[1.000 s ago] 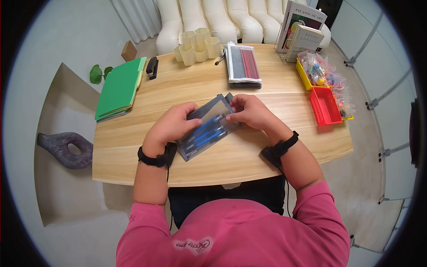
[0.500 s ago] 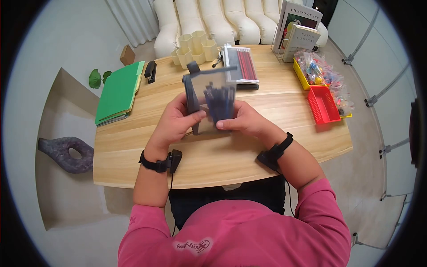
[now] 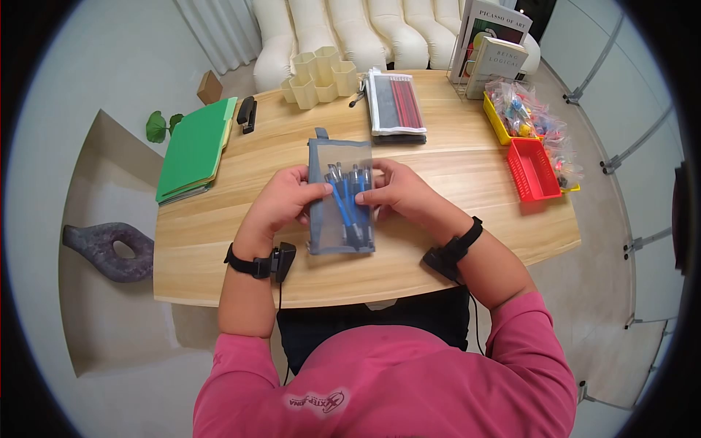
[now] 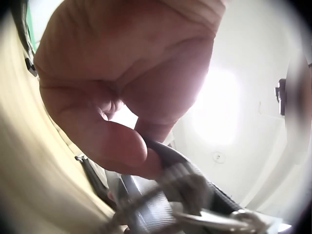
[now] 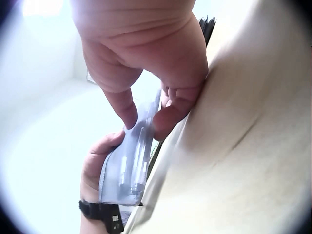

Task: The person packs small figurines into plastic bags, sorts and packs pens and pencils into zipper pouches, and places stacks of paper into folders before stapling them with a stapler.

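A grey see-through zip pouch [image 3: 321, 237] stands nearly straight up and down in the head view, over the front half of the table. Several blue pens [image 3: 341, 204] show through its clear face. My left hand [image 3: 281, 198] grips its left edge, thumb on the front and fingers behind. At the right edge my right hand [image 3: 410, 193] pinches the pouch, its thumb lying over the pens. In the right wrist view, thumb and fingers sit on opposite faces of the pouch [image 5: 111, 183]. Blurred zip edging fills the lower part of the left wrist view.
Farther back on the table [image 3: 453, 168] lies a white-edged pouch [image 3: 387, 109] with red sticks inside, over a dark one. A stapler [image 3: 247, 115] and green folder [image 3: 196, 150] lie left, a hexagonal holder [image 3: 318, 80] behind. Red [image 3: 533, 175] and yellow baskets [image 3: 493, 125] stand right.
The pouch was slanted with its top to the right, then was turned and lifted between both hands. Now it is upright, facing the head camera, with the left hand at its left edge.
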### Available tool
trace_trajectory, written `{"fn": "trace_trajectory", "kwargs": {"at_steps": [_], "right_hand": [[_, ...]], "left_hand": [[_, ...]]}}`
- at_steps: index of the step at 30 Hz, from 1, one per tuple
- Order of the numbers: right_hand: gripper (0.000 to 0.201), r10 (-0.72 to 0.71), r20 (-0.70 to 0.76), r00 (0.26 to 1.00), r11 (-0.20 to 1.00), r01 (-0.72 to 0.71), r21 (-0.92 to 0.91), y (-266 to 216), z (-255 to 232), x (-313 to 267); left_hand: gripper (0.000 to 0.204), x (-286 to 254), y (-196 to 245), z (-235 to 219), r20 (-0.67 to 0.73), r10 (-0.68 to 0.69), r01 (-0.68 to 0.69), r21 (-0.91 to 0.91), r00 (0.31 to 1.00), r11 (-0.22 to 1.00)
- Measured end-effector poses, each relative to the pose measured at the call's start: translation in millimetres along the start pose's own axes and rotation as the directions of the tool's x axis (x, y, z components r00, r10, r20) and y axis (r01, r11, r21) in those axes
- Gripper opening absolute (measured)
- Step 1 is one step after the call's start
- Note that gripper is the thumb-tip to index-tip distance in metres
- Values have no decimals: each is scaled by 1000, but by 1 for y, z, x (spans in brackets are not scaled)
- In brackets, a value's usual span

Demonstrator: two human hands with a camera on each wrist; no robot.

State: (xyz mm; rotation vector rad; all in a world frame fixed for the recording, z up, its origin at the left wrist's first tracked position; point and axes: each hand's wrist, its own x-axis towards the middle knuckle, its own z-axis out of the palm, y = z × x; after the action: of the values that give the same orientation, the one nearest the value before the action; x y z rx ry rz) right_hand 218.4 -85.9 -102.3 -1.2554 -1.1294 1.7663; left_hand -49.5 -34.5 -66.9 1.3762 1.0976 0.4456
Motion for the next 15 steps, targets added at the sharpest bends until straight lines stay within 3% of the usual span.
{"fn": "trace_trajectory", "kwargs": {"at_steps": [1, 3, 4, 6, 7, 9, 10, 11, 12, 14, 15], "right_hand": [[78, 1, 1, 1000, 1000, -1, 0, 1, 2, 0], [86, -171, -209, 963, 968, 125, -216, 3, 7, -1], [86, -171, -206, 963, 968, 126, -218, 4, 10, -2], [87, -458, -265, 848, 785, 246, -568, 8, 13, -5], [87, -457, -262, 850, 785, 246, -569, 7, 12, -6], [74, -689, -135, 713, 551, 394, -735, 6, 7, -8], [74, -687, -136, 713, 552, 392, -736, 6, 4, -8], [65, -648, -7, 762, 515, 431, -741, 6, 1, -8], [57, -595, 121, 795, 480, 471, -740, 7, -1, -8], [49, -559, 171, 812, 470, 479, -741, 9, 1, -11], [41, -524, 225, 822, 457, 494, -740, 10, 4, -11]], "left_hand": [[22, 4, -3, -2, -52, -35, 38, 47, 998, 998], [25, 8, -6, 2, -55, -34, 34, 6, 998, 999], [28, 10, -7, 6, -57, -33, 31, -35, 998, 999], [33, 13, -14, 15, -36, -22, 16, -149, 999, 989], [37, 12, -16, 17, -13, -7, 3, -259, 1000, 966], [47, 11, -19, 13, 6, -34, 34, -236, 999, 971], [44, 12, -25, 7, 41, -39, 42, -58, 998, 997], [41, 13, -28, 5, 76, -52, 42, 123, 996, 991], [41, 10, -24, 7, 81, -53, 43, 122, 995, 992], [34, -4, -9, 16, 148, -118, 35, 468, 982, 883], [34, -9, -5, 22, 152, -121, 37, 466, 981, 884]]}}
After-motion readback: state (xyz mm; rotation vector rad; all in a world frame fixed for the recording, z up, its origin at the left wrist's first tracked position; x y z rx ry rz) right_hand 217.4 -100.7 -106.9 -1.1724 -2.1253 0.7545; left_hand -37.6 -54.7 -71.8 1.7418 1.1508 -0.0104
